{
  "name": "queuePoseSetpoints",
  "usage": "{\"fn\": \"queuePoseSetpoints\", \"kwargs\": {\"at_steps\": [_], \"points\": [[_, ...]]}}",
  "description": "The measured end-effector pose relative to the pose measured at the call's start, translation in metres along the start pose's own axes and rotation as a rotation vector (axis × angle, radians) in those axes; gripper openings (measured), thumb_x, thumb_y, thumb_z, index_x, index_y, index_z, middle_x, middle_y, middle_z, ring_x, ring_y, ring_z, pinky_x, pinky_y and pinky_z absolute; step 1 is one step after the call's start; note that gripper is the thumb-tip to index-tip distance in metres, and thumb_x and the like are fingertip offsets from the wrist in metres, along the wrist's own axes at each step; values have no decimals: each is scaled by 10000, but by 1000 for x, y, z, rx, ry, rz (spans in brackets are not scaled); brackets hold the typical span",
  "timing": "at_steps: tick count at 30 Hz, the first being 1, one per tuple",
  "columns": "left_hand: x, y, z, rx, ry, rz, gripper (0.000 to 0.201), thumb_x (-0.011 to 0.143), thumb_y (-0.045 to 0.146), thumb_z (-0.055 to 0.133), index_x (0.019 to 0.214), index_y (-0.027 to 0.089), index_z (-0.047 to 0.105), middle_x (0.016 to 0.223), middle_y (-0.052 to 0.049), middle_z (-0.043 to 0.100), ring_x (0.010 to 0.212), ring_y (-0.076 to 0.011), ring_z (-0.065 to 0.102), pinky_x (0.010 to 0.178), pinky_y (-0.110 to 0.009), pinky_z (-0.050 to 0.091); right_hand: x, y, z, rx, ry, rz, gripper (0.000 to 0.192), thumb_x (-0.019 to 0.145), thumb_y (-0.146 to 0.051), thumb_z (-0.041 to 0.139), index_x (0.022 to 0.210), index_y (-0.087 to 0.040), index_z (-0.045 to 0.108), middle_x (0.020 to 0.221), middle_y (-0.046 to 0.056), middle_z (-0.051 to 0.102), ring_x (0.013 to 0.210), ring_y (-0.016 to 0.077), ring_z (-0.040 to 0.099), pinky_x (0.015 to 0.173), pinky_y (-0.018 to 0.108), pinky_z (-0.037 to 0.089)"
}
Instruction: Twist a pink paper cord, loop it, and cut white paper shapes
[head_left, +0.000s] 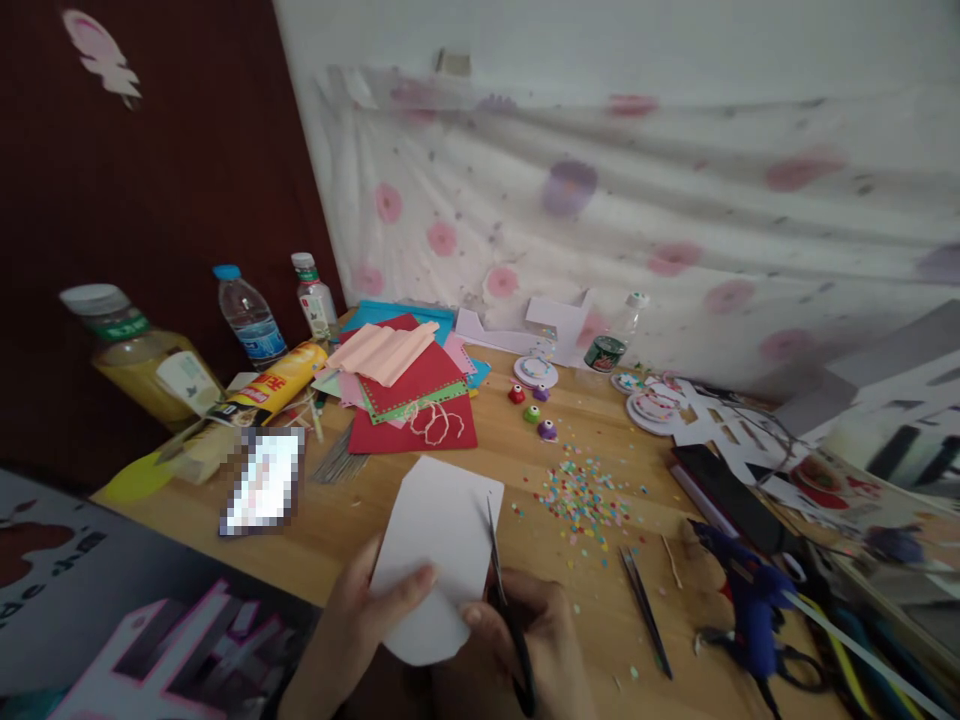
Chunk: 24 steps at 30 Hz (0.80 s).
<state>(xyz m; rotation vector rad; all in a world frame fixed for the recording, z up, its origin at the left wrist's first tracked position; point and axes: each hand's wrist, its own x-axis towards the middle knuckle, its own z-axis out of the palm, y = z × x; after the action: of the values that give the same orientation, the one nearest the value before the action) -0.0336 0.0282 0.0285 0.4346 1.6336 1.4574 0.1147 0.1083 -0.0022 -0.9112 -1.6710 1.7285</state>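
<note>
My left hand [379, 600] grips a white piece of card [439, 530] by its left side, thumb lying across the front. The card has a cut-off upper left corner and a rounded lower edge. In my right hand [536, 625] is a pair of scissors [511, 630] with black handles. The scissor blades point up along the card's right edge, and a tip overlaps the card near its upper right corner. My right thumb is close to the card's lower right edge; whether it presses on the card I cannot tell.
Colourful confetti [585, 495] lies right of the card, with tweezers [646, 612] and a blue glue gun [750, 590] beyond. Stacked coloured paper [420, 375] sits behind. Small toy-like pieces [532, 412] stand mid-table. Bottles [251, 318] and a phone [262, 482] are on the left.
</note>
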Motion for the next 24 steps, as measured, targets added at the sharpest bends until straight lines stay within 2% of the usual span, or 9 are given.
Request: {"fn": "queuePoseSetpoints", "kwargs": {"at_steps": [2, 5, 8, 11, 15, 19, 22, 24], "points": [[3, -9, 7, -128, 76, 18, 551, 615, 505, 817, 1061, 203, 698, 895, -37, 785, 818, -266, 726, 660, -295, 582, 0, 4, 4, 15, 38, 6, 468, 701, -596, 719, 618, -138, 679, 468, -39, 412, 441, 88, 345, 423, 210, 316], [4, -23, 14, -273, 150, -52, 497, 608, 485, 831, 1019, 241, 697, 967, -33, 789, 942, -302, 722, 775, -343, 604, -1, 7, 5, 25, 6, 44, 486, 735, -613, 684, 646, -135, 669, 462, -33, 432, 407, 93, 367, 388, 213, 297], [2, -27, 13, -220, 109, -50, 444, 599, 433, 852, 961, 220, 708, 944, -55, 792, 931, -314, 724, 806, -362, 599, -3, 2, 0, 5, -65, -32, 466, 806, -583, 633, 733, -127, 701, 607, 30, 599, 559, 149, 525, 518, 236, 431], [0, -20, 10, -82, 73, 39, 496, 595, 447, 852, 993, 186, 711, 973, -72, 787, 919, -299, 722, 802, -335, 589, -3, -7, -6, 3, -123, -72, 461, 837, -564, 605, 808, -121, 727, 731, 53, 661, 690, 183, 577, 647, 266, 472], [-3, -11, 9, -63, 43, 29, 519, 600, 493, 835, 983, 164, 713, 929, -87, 792, 868, -293, 729, 746, -318, 594, -3, -7, -4, 23, -46, -42, 472, 780, -586, 660, 684, -125, 687, 585, 8, 565, 557, 133, 498, 524, 226, 395], [-4, -15, 9, -86, 34, 33, 494, 602, 473, 840, 968, 170, 706, 894, -86, 791, 831, -285, 732, 718, -315, 595, -4, 7, 1, 2, -18, -2, 489, 777, -591, 664, 596, -144, 583, 475, -20, 469, 435, 98, 426, 418, 207, 281], [-2, -19, 8, -162, 20, 15, 480, 615, 451, 832, 990, 182, 702, 922, -79, 792, 840, -286, 732, 732, -333, 600, -3, 12, -1, -7, -39, -5, 482, 786, -586, 657, 615, -140, 588, 473, -19, 469, 423, 95, 416, 411, 208, 293], [-2, -17, 7, -135, 11, 0, 466, 617, 446, 824, 983, 182, 708, 928, -75, 793, 852, -291, 731, 738, -340, 603, -3, 9, -4, 16, -25, -40, 476, 765, -590, 674, 657, -129, 637, 516, -8, 508, 470, 108, 450, 447, 211, 343]]}}
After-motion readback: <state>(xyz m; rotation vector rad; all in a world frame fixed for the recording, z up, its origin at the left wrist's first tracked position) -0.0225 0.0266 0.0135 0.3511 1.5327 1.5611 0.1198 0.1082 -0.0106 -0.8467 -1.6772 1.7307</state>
